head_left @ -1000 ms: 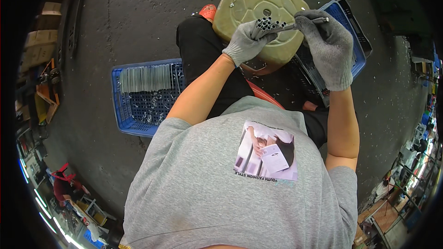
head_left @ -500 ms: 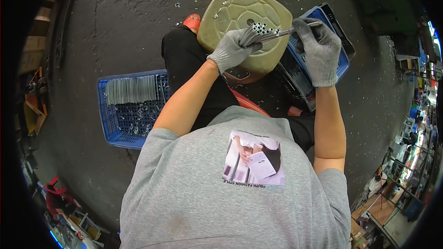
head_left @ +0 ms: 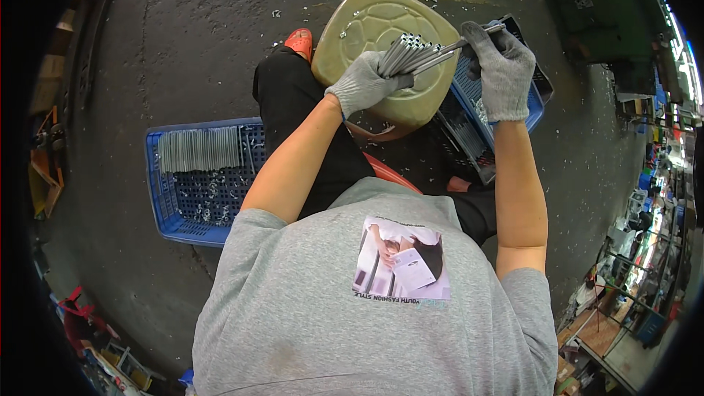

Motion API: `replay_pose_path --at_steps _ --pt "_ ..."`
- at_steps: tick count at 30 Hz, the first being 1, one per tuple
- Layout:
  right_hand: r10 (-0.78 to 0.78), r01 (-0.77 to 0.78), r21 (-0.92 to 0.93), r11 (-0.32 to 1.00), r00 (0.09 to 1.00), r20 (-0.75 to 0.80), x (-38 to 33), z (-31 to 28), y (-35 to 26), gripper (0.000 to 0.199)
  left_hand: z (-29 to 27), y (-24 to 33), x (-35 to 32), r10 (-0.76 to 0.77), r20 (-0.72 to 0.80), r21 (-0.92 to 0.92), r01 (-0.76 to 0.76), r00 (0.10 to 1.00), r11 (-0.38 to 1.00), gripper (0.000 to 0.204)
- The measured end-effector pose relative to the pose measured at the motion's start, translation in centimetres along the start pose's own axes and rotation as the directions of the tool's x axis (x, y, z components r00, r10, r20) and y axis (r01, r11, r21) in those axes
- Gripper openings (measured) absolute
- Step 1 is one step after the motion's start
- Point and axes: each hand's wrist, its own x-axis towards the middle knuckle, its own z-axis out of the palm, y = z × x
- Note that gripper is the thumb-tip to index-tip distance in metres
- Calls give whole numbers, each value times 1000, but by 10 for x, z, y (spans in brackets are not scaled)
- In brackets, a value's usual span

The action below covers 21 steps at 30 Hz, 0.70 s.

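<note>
We hold a bundle of metal tubes (head_left: 405,55) over an upturned tan plastic stool (head_left: 381,44), one more tube between the fingers of the other hand.

The bundle sits in our gloved left hand (head_left: 361,86), whose fingers are curled shut around its lower end, the open tube mouths fanning up and to the right. Our gloved right hand (head_left: 504,70) has its fingers closed on a single thin tube (head_left: 453,50) that lies across the bundle's top. We judge the tubes stiff, light singly but weighty together, smooth and apt to slide lengthwise, so a full wrap near the middle suits them best. Just right of the stool is a blue crate (head_left: 534,99) with more tubes; well to the left, on the dark floor (head_left: 183,44), a second blue crate (head_left: 165,202) holds a neat row of tubes (head_left: 199,149).
</note>
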Motion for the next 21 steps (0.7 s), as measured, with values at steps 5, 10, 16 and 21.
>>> replay_pose_path --at_steps 5,10,16,21 --pt "79 -77 65 995 997 -21 10 2 4 18 -4 2 4 -6 38 9 5 999 1000 18" --pt "87 -86 51 995 996 -18 15 3 6 18 -5 5 4 -64 82 -34 67 995 997 17" --pt "-152 156 -72 985 987 56 2 5 -1 16 -1 3 -5 -15 6 -51 15 1000 999 18" --pt "-331 337 -117 934 941 68 -10 -1 -15 15 4 -5 -9 169 -75 3 -169 983 986 17"
